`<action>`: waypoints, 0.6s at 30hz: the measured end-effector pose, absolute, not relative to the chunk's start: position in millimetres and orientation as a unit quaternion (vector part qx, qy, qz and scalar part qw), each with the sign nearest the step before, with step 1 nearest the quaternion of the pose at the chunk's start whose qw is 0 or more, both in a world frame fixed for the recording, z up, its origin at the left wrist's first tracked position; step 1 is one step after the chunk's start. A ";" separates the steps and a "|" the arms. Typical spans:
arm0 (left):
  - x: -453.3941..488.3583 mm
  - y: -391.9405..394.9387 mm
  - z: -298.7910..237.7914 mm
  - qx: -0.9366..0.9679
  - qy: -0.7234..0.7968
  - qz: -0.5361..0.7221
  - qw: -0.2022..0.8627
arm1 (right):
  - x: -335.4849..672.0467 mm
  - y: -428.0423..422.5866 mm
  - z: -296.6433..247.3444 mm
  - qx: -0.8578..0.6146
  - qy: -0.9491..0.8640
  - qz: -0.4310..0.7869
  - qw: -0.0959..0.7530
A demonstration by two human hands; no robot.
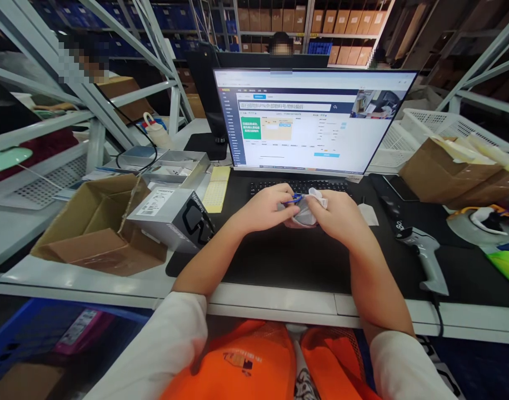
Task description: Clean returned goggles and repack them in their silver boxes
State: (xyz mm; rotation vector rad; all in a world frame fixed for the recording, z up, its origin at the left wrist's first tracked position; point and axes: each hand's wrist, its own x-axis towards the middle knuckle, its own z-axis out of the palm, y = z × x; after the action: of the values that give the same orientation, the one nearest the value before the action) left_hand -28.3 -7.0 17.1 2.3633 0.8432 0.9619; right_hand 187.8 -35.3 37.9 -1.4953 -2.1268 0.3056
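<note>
Both of my hands meet above the black desk mat, just in front of the keyboard (258, 188). My left hand (269, 206) is closed, with a thin blue tool (295, 198) at its fingertips; its working end is hidden, so its exact kind is unclear. Between thumb and fingers, my right hand (335, 214) pinches a crumpled, whitish plastic bag (308, 215). The bag lies between the two hands, and the blue tool is at its left upper edge. What the bag contains cannot be made out.
Left of my arms are an open cardboard box (91, 228) and a grey product box (171, 219). A lit monitor (304, 144) stands behind the keyboard. A barcode scanner (423, 255), a tape roll (477, 222) and another carton (438, 169) are on the right. People are beyond the monitor.
</note>
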 end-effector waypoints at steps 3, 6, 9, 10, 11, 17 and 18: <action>-29.0 2.3 11.2 0.765 0.273 0.454 0.366 | 188.5 -37.6 40.7 -0.535 -0.797 0.123 0.253; -32.7 13.0 5.9 0.662 0.260 0.477 0.517 | 189.3 -39.2 42.6 -0.520 -0.808 0.127 0.245; -33.4 16.5 4.5 0.710 0.292 0.401 0.500 | 189.9 -39.2 42.9 -0.513 -0.813 0.133 0.242; -32.3 15.6 4.9 0.741 0.300 0.369 0.473 | 189.9 -39.1 42.8 -0.513 -0.813 0.132 0.244; -30.7 13.8 5.7 0.767 0.305 0.345 0.447 | 189.8 -39.0 42.6 -0.513 -0.812 0.129 0.248; -23.2 -1.2 13.7 0.795 0.357 0.417 0.258 | 189.2 -38.7 43.5 -0.525 -0.800 0.101 0.274; -23.2 -3.6 14.7 0.789 0.366 0.428 0.246 | 189.1 -38.7 43.7 -0.528 -0.798 0.097 0.272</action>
State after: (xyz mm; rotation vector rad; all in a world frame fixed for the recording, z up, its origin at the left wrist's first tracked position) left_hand -23.2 -3.6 14.7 2.1534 0.9984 1.1665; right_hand 189.1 -38.7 43.7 -1.4218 -2.1488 0.2621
